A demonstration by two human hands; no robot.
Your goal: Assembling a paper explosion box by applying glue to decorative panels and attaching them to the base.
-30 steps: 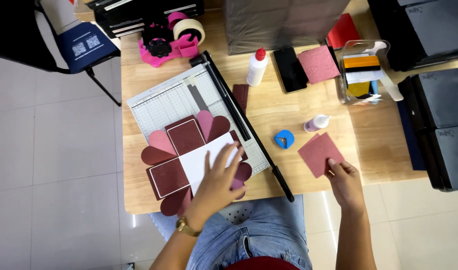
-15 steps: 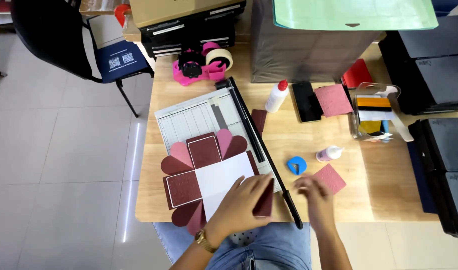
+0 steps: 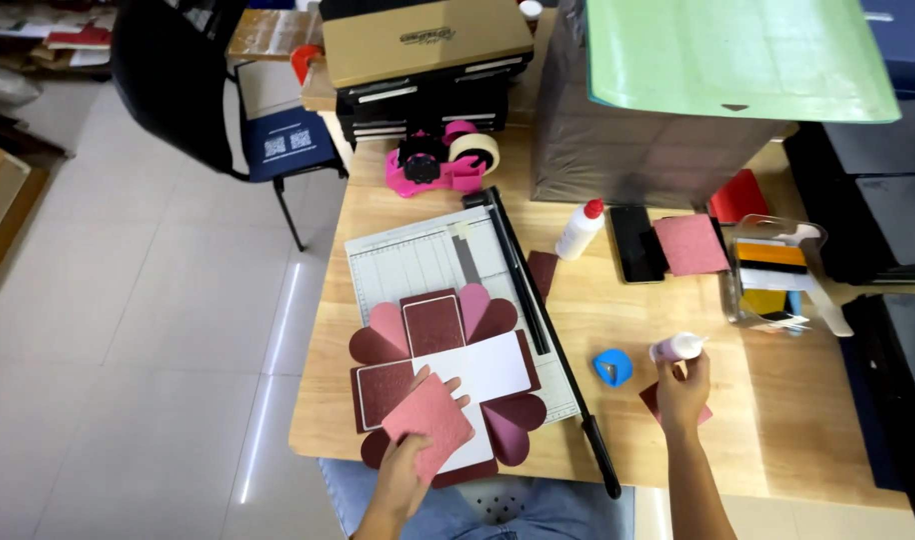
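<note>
My left hand point(image 3: 403, 478) holds a pink square of textured paper point(image 3: 430, 420) over the lower left of an unfolded maroon paper box point(image 3: 433, 325) with heart-shaped flaps and a white middle panel point(image 3: 486, 368). The box lies on a paper cutter point(image 3: 418, 258). Over at the right, my right hand point(image 3: 684, 392) grips a small white glue bottle point(image 3: 678, 347). Partly hidden under that hand is a dark pink paper square point(image 3: 654, 402). A small blue cap-like piece point(image 3: 613, 367) sits just left of it.
On the wooden table point(image 3: 778, 430) are a pink tape dispenser point(image 3: 440, 163), a larger white glue bottle point(image 3: 581, 228), a black phone point(image 3: 636, 243), another pink paper square point(image 3: 690, 243) and a clear container point(image 3: 775, 275). A chair point(image 3: 193, 85) stands at the left.
My left hand has lifted a pink paper square off the box. My right hand has left the dark pink square and taken the small glue bottle. The view has tilted up.
</note>
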